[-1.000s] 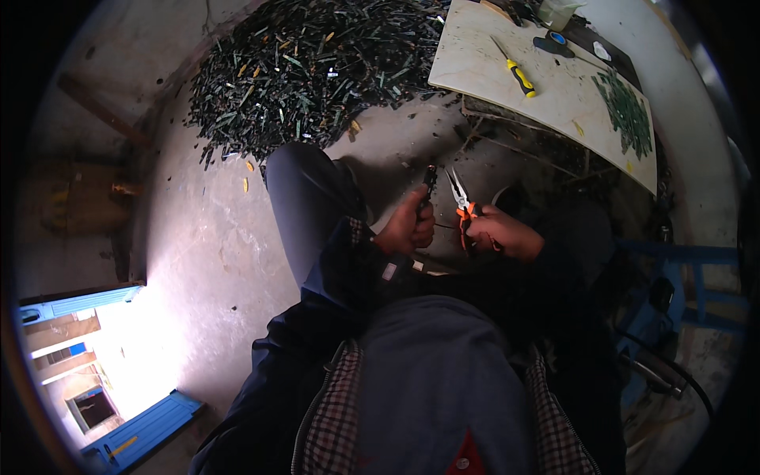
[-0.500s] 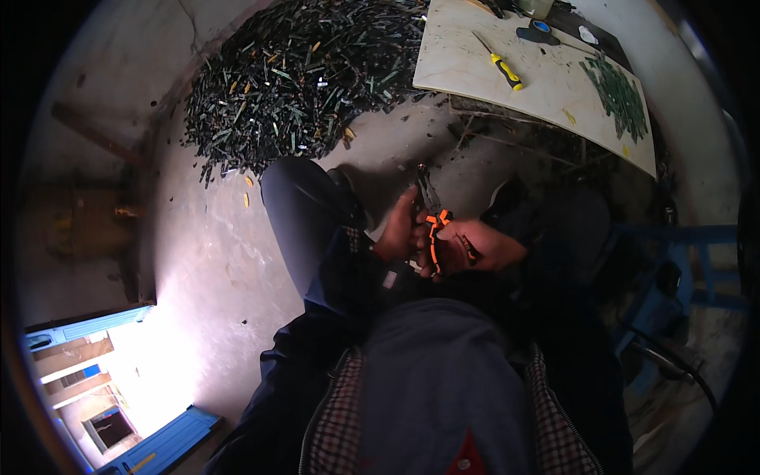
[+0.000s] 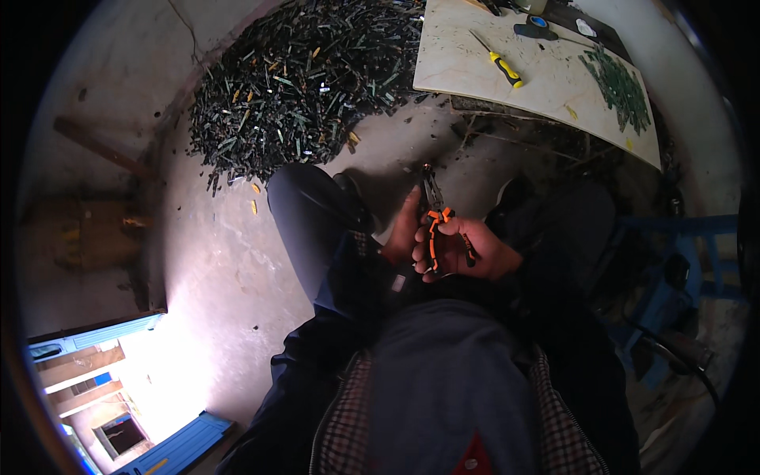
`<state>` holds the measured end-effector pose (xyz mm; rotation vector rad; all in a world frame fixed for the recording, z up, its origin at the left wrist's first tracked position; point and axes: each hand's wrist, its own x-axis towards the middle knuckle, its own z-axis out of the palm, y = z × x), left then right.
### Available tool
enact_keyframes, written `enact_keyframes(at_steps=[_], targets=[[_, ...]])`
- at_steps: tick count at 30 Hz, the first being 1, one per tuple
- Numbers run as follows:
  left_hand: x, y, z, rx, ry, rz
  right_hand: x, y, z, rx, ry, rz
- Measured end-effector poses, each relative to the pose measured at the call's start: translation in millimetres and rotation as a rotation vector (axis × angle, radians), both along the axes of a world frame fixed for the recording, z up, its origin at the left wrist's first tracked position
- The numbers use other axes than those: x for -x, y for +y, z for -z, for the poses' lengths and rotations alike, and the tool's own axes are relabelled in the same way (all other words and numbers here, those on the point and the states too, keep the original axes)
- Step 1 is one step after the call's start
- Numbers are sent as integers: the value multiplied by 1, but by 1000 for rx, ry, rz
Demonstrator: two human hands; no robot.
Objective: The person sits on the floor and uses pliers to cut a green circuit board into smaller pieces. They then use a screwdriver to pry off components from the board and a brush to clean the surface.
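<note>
In my lap, my right hand point(image 3: 492, 252) is wrapped round a pair of pliers point(image 3: 433, 239) with orange and black handles. Their handles are spread apart, and the dark jaws point away from me. My left hand point(image 3: 402, 227) is closed close beside the jaws on their left side. Something small and dark shows at the jaw tips, too small to name. What my left fingers hold, if anything, is hidden in the shadow.
A large heap of dark, narrow strips point(image 3: 285, 87) lies on the floor ahead. On the pale board point(image 3: 467, 67) at far right are a yellow-handled screwdriver point(image 3: 504, 69), a tape roll point(image 3: 538, 24) and green strips point(image 3: 621, 91). A blue stool point(image 3: 673, 277) stands at right, a bright doorway at lower left.
The view has shifted slightly. My right hand still grips the pliers, and my left hand stays beside the jaws, its fingers a little straighter against them.
</note>
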<state>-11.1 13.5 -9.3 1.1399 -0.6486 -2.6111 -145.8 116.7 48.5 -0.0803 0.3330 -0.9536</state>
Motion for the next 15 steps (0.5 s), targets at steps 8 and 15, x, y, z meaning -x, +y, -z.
enact_keyframes(at_steps=[8, 15], targets=[[-10, -3, 13, -128, 287, 54, -3, 0, -2, 33, 12, 26], [-15, -7, 32, -216, 388, 52, -6, 1, -12, -18, 67, 12]])
